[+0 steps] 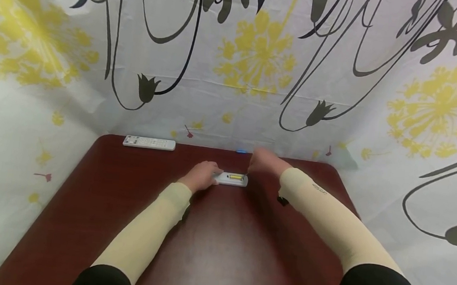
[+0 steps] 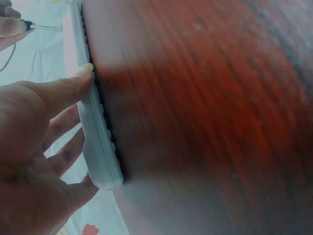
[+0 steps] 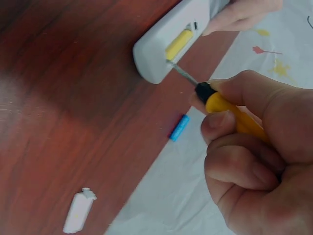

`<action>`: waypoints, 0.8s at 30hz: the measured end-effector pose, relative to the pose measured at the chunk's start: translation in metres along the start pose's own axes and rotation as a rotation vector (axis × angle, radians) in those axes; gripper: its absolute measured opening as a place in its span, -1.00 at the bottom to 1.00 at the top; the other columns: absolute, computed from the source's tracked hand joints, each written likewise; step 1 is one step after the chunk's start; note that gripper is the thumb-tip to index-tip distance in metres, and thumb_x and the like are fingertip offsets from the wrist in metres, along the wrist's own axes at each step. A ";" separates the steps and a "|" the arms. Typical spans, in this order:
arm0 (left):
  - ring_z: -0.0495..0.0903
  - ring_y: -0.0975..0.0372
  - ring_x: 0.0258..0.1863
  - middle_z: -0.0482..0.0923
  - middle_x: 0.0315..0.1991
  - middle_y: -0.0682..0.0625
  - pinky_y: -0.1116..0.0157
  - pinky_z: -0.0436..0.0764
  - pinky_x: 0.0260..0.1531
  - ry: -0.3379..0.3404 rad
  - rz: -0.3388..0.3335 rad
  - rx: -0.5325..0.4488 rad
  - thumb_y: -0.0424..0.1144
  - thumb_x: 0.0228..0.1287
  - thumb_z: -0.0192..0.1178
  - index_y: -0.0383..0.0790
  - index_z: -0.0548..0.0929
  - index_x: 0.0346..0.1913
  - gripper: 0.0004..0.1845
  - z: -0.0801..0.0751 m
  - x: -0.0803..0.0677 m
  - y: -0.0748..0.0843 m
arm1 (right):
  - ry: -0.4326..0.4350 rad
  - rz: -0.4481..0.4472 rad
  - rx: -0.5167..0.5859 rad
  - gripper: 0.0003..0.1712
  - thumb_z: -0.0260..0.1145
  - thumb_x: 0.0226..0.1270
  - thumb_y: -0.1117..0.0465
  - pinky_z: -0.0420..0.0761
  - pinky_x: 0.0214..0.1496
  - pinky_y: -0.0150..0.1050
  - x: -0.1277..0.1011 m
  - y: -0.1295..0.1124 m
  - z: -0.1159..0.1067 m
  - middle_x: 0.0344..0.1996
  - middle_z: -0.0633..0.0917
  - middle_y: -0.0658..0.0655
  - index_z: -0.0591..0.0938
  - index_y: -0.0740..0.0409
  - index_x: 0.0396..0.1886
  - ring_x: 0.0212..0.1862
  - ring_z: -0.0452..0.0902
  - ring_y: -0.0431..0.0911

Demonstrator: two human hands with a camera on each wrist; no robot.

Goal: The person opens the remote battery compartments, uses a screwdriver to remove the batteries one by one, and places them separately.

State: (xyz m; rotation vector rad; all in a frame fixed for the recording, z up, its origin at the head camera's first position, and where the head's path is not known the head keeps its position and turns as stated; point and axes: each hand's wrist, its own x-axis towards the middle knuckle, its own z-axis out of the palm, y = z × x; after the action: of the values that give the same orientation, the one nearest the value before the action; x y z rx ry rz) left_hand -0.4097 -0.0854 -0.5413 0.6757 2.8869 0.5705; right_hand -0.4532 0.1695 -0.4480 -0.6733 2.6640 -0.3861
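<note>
A white remote control [image 3: 149, 51] lies button side down on the table, its battery slot uncovered and a yellow battery [image 3: 179, 45] inside. My left hand [image 1: 201, 176] grips one end of it; in the left wrist view the thumb presses one long edge and the fingers [image 2: 66, 154] reach the other side. A screwdriver [image 3: 239, 117] with a yellow and black handle is held in my right hand [image 3: 259, 161]. Its metal tip meets the remote at the end of the yellow battery.
Near the table's far edge lies a blue battery [image 3: 179, 128]. A small white battery cover [image 3: 78, 213] rests on the wood in the right wrist view. Another white remote [image 1: 150, 142] sits at the back left. Patterned cloth [image 1: 214, 113] rises behind the table.
</note>
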 end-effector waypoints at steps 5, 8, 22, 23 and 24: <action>0.57 0.02 0.39 0.63 0.40 -0.12 0.04 0.53 0.46 0.001 0.005 -0.001 -0.20 0.58 0.42 -0.12 0.69 0.48 -0.51 -0.002 0.000 -0.002 | 0.046 -0.073 0.012 -0.38 0.39 0.39 0.41 0.14 -0.50 -0.25 0.000 0.009 0.008 -0.73 0.16 -0.10 0.36 0.00 -0.84 -0.59 -0.04 -0.18; 0.57 0.01 0.40 0.63 0.40 -0.12 0.03 0.53 0.46 0.000 0.000 -0.003 -0.21 0.57 0.42 -0.13 0.69 0.48 -0.51 -0.002 0.000 -0.003 | 0.057 -0.097 0.043 -0.46 0.41 0.42 0.38 0.20 -0.48 -0.25 -0.003 0.011 0.012 -0.74 0.24 -0.11 0.52 0.09 -0.81 -0.59 0.02 -0.19; 0.55 0.02 0.41 0.61 0.42 -0.11 0.03 0.52 0.47 -0.010 -0.022 -0.026 -0.20 0.57 0.42 -0.09 0.68 0.50 -0.49 0.002 0.003 -0.001 | 0.003 0.053 -0.078 -0.34 0.36 0.48 0.40 0.17 -0.45 -0.21 0.000 -0.011 0.009 -0.71 0.14 -0.06 0.26 -0.01 -0.78 -0.58 -0.05 -0.15; 0.55 0.02 0.42 0.61 0.42 -0.11 0.03 0.51 0.48 -0.009 -0.020 -0.026 -0.20 0.57 0.42 -0.10 0.68 0.49 -0.49 0.002 0.003 -0.001 | -0.008 0.054 -0.110 -0.36 0.37 0.50 0.37 0.23 -0.44 -0.21 0.002 -0.013 0.008 -0.71 0.18 -0.06 0.29 0.00 -0.76 -0.59 0.01 -0.16; 0.55 0.02 0.42 0.62 0.42 -0.11 0.03 0.51 0.48 -0.005 -0.015 -0.027 -0.21 0.57 0.42 -0.10 0.68 0.49 -0.50 0.002 0.003 -0.001 | -0.017 0.052 -0.142 -0.37 0.39 0.52 0.35 0.28 -0.42 -0.21 0.004 -0.016 0.007 -0.72 0.22 -0.07 0.32 0.00 -0.75 -0.59 0.07 -0.17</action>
State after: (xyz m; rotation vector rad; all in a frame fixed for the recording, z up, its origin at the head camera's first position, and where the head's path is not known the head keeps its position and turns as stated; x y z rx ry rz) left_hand -0.4125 -0.0845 -0.5438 0.6498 2.8719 0.6042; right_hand -0.4467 0.1528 -0.4502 -0.6439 2.7059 -0.1775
